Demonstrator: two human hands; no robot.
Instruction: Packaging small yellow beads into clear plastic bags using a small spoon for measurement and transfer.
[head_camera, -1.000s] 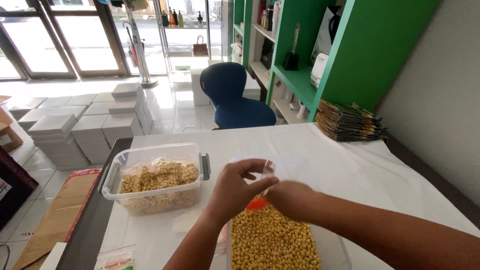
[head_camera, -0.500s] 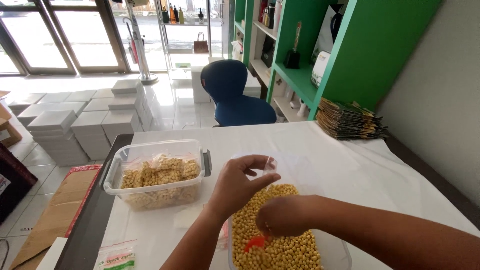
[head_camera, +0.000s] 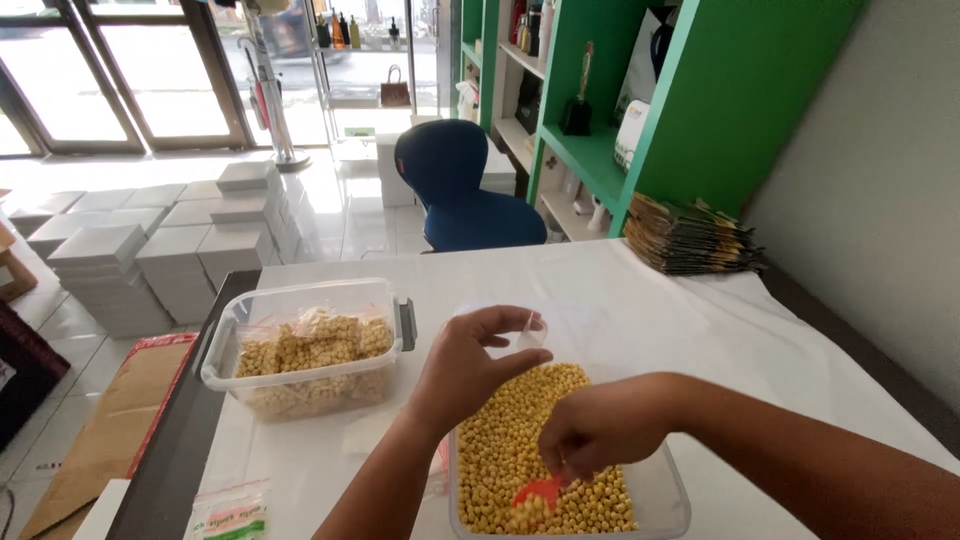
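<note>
My right hand (head_camera: 600, 425) is closed w/ fingers pinched on a small red scoop (head_camera: 540, 492), blade dug into the yellow soybeans (head_camera: 520, 440) near the front of the clear plastic tub (head_camera: 665, 480). My left hand (head_camera: 470, 365) grips a small clear bag (head_camera: 528, 335) btwn thumb and fingers, held above the tub's far edge. To the left on the white table (head_camera: 640, 300): a second clear container (head_camera: 300, 345) w/ filled bean packets. Blue chair (head_camera: 460, 190) behind the table.
</note>
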